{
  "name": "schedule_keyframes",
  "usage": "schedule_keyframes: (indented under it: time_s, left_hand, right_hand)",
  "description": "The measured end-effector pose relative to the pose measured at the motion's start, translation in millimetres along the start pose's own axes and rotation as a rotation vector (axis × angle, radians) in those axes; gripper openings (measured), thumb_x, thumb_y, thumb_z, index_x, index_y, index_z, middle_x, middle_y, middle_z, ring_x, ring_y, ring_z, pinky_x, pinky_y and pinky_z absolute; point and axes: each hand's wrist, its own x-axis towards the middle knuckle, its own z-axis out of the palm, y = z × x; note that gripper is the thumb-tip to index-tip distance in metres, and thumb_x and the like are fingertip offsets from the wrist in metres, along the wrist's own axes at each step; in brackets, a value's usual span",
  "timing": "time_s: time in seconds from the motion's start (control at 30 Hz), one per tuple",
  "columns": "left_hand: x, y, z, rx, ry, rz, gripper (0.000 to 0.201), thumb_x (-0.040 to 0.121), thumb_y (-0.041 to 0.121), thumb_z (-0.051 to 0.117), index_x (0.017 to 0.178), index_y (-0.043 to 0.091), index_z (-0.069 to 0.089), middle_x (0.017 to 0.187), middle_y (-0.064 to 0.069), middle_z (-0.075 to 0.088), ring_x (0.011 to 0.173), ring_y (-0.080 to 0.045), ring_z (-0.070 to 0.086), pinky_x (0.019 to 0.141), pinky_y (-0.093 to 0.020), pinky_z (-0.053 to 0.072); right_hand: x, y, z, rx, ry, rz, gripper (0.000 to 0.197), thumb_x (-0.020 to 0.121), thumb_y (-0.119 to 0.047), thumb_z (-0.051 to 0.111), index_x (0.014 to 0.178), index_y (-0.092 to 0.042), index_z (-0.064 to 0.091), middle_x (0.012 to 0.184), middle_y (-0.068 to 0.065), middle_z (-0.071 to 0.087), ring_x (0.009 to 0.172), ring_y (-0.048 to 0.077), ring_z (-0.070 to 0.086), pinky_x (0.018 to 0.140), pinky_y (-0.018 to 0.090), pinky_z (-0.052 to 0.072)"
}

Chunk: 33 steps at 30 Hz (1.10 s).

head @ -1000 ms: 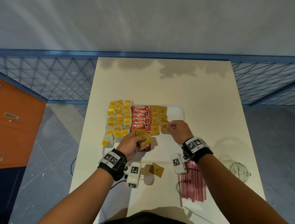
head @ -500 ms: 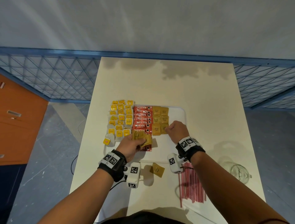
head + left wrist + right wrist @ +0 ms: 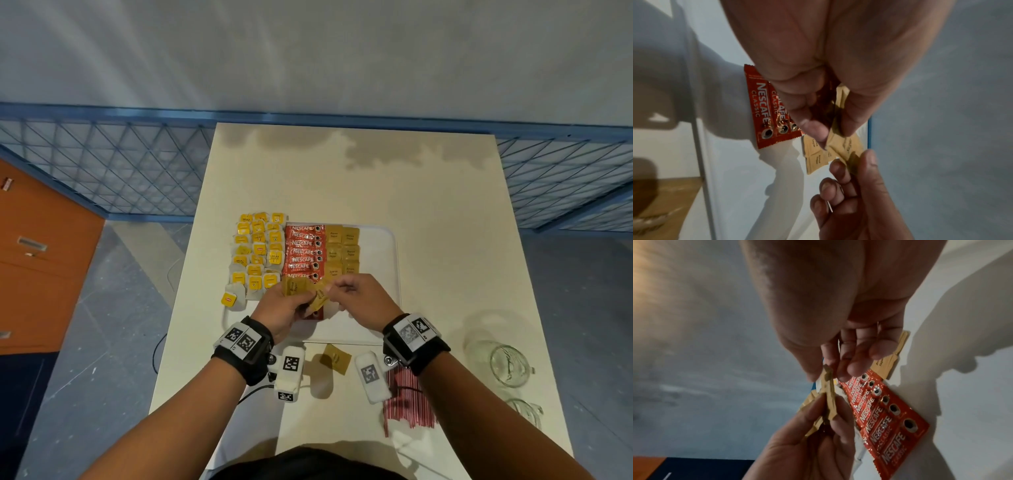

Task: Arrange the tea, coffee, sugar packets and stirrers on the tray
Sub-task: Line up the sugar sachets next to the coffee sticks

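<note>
Right hand now on crumpled tan sugar packet

Yellow-tagged tea bags at white tray left edge, red coffee sachets white-lettered, tan sugar packets, red-and-white striped stirrers, cream table, black-and-white coded wristbands.

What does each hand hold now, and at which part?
Left hand grips several brown sugar packets by their lower ends; right hand pinches one packet's corner.
</note>
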Motion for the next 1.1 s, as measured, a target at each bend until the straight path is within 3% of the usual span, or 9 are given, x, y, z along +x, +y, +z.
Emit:
schedule_keyframes:
  time_s: [0.1, 0.2, 0.27, 0.4, 0.53, 0.7, 0.83, 0.9, 1.1]
  left_hand:
    - [-4.4, 1.1, 1.7, 0.000, -0.037, 0.014, 0.025, 0.092, -0.006, 0.061, 0.117, -0.007, 0.063, 0.111, -0.027, 0.070, 0.092, -0.034, 0.070, 0.088, -0.052, 0.058]
    - [-8.2, 1.0, 2.7, -0.004, -0.037, 0.018, 0.025, 0.090, -0.009, 0.063, 0.115, -0.007, 0.063, 0.099, -0.019, 0.072, 0.077, -0.022, 0.071, 0.065, -0.030, 0.059]
    - [-10.4, -0.4, 2.7, 0.003, -0.053, 0.011, 0.024, 0.089, -0.010, 0.064, 0.113, -0.005, 0.065, 0.093, -0.016, 0.072, 0.072, -0.019, 0.069, 0.063, -0.025, 0.057]
    - [-14.0, -3.6, 2.3, 0.010, -0.056, 0.018, 0.018, 0.090, -0.010, 0.063, 0.105, -0.001, 0.068, 0.086, -0.016, 0.071, 0.067, -0.019, 0.066, 0.069, -0.030, 0.056]
    - [-11.8, -5.5, -0.4, -0.012, -0.028, 0.044, 0.023, 0.092, -0.006, 0.063, 0.114, -0.010, 0.063, 0.084, -0.017, 0.068, 0.059, -0.017, 0.061, 0.087, -0.048, 0.053]
    - [-13.4, -3.3, -0.8, 0.009, -0.006, 0.076, 0.025, 0.091, -0.005, 0.065, 0.114, -0.014, 0.060, 0.086, -0.020, 0.067, 0.058, -0.021, 0.059, 0.066, -0.036, 0.060]
    - [-13.4, -3.6, -2.1, 0.085, 0.008, 0.105, 0.024, 0.087, -0.004, 0.072, 0.109, 0.001, 0.065, 0.096, -0.031, 0.069, 0.077, -0.033, 0.065, 0.081, -0.048, 0.060]
    - [-14.0, -4.8, -3.1, 0.128, 0.006, 0.115, 0.029, 0.084, -0.004, 0.074, 0.111, 0.002, 0.066, 0.105, -0.033, 0.068, 0.085, -0.038, 0.065, 0.087, -0.054, 0.057]
    - [-13.8, -6.8, -3.0, 0.032, -0.033, 0.029, 0.013, 0.094, 0.006, 0.067, 0.106, 0.000, 0.066, 0.085, -0.026, 0.063, 0.067, -0.026, 0.059, 0.069, -0.034, 0.055]
  right_hand:
    - [-3.9, 1.0, 3.7, 0.058, 0.008, 0.002, 0.005, 0.096, -0.017, 0.069, 0.096, -0.015, 0.074, 0.078, -0.004, 0.069, 0.064, 0.005, 0.062, 0.054, 0.013, 0.044]
    - [-8.3, 3.0, 4.3, 0.150, 0.050, 0.016, 0.008, 0.095, -0.013, 0.070, 0.099, -0.007, 0.072, 0.079, 0.005, 0.069, 0.060, 0.006, 0.061, 0.052, 0.015, 0.045]
    - [-11.4, 4.2, 4.6, 0.175, 0.061, 0.026, 0.007, 0.095, -0.014, 0.070, 0.099, -0.008, 0.071, 0.077, 0.008, 0.070, 0.060, 0.007, 0.061, 0.053, 0.018, 0.046]
    - [-17.0, 4.4, 5.4, 0.202, 0.050, 0.044, 0.009, 0.096, -0.013, 0.067, 0.099, -0.006, 0.071, 0.085, 0.012, 0.076, 0.062, 0.009, 0.062, 0.056, 0.021, 0.048]
    - [-21.9, 7.1, 7.7, 0.175, -0.001, 0.085, 0.011, 0.094, -0.011, 0.066, 0.094, -0.002, 0.071, 0.079, 0.006, 0.076, 0.062, 0.010, 0.061, 0.056, 0.023, 0.046]
    - [-26.4, 11.8, 11.1, 0.080, -0.073, 0.080, 0.007, 0.088, -0.013, 0.070, 0.087, -0.007, 0.073, 0.067, -0.001, 0.068, 0.061, 0.008, 0.060, 0.058, 0.023, 0.044]
    - [-25.9, 12.4, 10.0, 0.091, 0.023, -0.025, 0.005, 0.093, -0.015, 0.072, 0.090, -0.012, 0.074, 0.074, -0.008, 0.068, 0.064, 0.006, 0.062, 0.058, 0.018, 0.047]
    - [-23.4, 15.6, 9.7, 0.047, 0.012, -0.037, 0.007, 0.092, -0.019, 0.073, 0.089, -0.014, 0.076, 0.075, -0.009, 0.069, 0.067, 0.006, 0.062, 0.065, 0.025, 0.053]
    - [-16.5, 23.6, 7.6, -0.028, 0.043, -0.004, 0.010, 0.090, -0.023, 0.074, 0.083, -0.017, 0.077, 0.071, -0.008, 0.070, 0.066, 0.007, 0.060, 0.067, 0.029, 0.049]
